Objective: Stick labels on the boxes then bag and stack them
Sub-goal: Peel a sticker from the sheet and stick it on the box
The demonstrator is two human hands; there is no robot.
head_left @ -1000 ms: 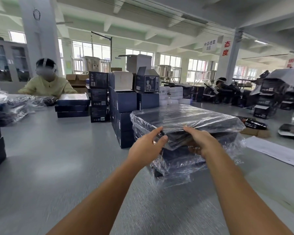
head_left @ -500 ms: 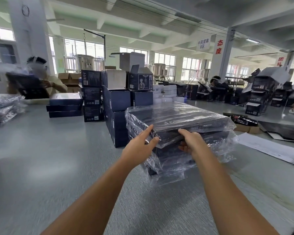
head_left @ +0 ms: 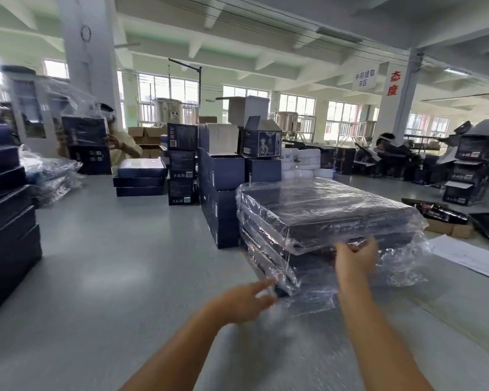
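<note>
At bagged stack's (head_left: 322,218) front edge, right hand (head_left: 353,263).

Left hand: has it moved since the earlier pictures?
Yes. The left hand has dropped from the top box of the stack to its bottom corner.

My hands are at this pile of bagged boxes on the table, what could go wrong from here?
1. The bagged boxes lie plastic on plastic, so a push from the right hand at the top box's front edge could slide it out of line.
2. Loose bag ends spill out at the pile's foot, close to the open left hand; snagging them might drag a lower box.
</note>
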